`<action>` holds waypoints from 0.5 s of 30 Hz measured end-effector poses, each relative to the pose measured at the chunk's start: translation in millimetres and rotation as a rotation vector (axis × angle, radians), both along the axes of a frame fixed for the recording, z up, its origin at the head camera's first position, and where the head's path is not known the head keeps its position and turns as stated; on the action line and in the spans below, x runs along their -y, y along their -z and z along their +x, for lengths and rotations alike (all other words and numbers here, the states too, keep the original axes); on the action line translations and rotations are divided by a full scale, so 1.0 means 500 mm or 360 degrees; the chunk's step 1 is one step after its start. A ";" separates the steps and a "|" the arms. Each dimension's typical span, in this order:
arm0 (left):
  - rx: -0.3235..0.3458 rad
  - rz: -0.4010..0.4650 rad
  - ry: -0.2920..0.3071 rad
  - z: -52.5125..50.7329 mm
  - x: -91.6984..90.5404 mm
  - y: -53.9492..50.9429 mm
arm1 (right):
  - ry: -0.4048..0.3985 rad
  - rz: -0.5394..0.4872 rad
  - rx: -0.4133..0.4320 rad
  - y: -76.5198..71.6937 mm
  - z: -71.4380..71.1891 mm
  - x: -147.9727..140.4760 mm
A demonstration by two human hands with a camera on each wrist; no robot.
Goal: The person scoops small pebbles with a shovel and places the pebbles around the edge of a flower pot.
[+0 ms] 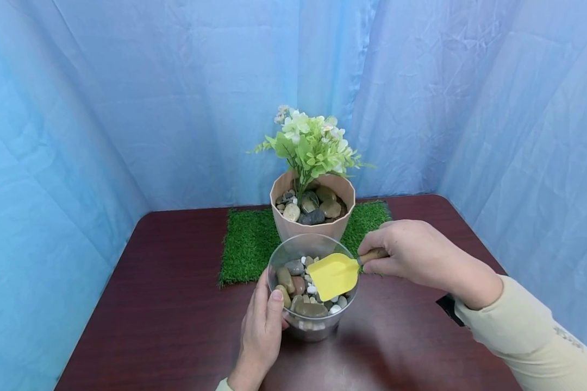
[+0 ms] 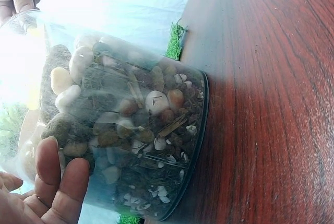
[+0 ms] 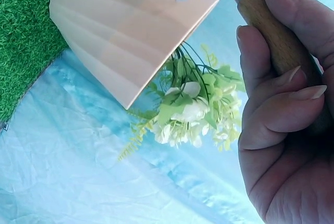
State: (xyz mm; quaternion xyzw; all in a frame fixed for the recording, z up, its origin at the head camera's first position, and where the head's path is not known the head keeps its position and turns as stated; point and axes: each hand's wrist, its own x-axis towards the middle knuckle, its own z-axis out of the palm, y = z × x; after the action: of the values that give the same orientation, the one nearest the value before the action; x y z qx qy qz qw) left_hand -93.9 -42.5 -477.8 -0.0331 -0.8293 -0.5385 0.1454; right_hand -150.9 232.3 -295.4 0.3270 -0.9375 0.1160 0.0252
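Note:
A clear plastic container (image 1: 309, 326) of stones stands on the table; its wall shows pebbles and white bits in the left wrist view. My left hand (image 1: 263, 330) grips its left side, thumb near the rim. Wrapped around the wooden handle (image 3: 276, 31) of a small yellow trowel (image 1: 333, 276) is my right hand (image 1: 413, 255). The trowel's blade tilts over the stones inside the rim; whether it touches them I cannot tell. Behind the container is a pinkish-beige pot (image 1: 313, 232) with stones and a white-flowered plant (image 1: 318, 146).
Under the pot lies a green artificial grass mat (image 1: 247, 244). The dark red wooden table (image 1: 171, 304) extends to both sides. Pale blue curtains (image 1: 200, 108) hang behind and at the sides. By the right sleeve a small black object (image 1: 450, 308) is partly hidden.

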 end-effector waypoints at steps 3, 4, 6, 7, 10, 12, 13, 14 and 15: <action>-0.0036 -0.0027 -0.0005 -0.002 0.000 0.002 | -0.0014 0.0017 -0.0013 0.004 -0.001 0.001; -0.0046 -0.0033 -0.0006 -0.002 0.000 0.003 | -0.0020 0.0021 -0.0018 0.006 -0.001 0.002; -0.0059 -0.0033 -0.0004 -0.003 0.001 0.003 | -0.0025 0.0025 -0.0019 0.008 -0.002 0.001; -0.0070 -0.0039 0.0000 -0.004 0.001 0.004 | -0.0028 0.0027 -0.0021 0.009 -0.001 0.001; -0.0090 -0.0044 -0.0007 -0.003 0.001 0.004 | -0.0031 0.0036 -0.0039 0.012 -0.001 0.001; -0.0089 -0.0047 -0.0010 -0.002 0.001 0.005 | -0.0033 0.0040 -0.0061 0.015 0.000 0.002; -0.0087 -0.0048 -0.0012 -0.002 0.001 0.005 | -0.0033 0.0041 -0.0070 0.016 0.000 0.002; -0.0077 -0.0040 -0.0015 -0.001 0.000 0.005 | -0.0035 0.0044 -0.0079 0.017 0.000 0.003; -0.0075 -0.0042 -0.0016 -0.001 0.000 0.005 | -0.0038 0.0049 -0.0081 0.019 0.001 0.004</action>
State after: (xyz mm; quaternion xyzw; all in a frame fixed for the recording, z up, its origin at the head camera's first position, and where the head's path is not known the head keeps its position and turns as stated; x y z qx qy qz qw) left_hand -94.4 -42.7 -480.3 -0.0436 -0.8329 -0.5258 0.1670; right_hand -150.4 230.1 -304.9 0.3414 -0.9343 0.0935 0.0426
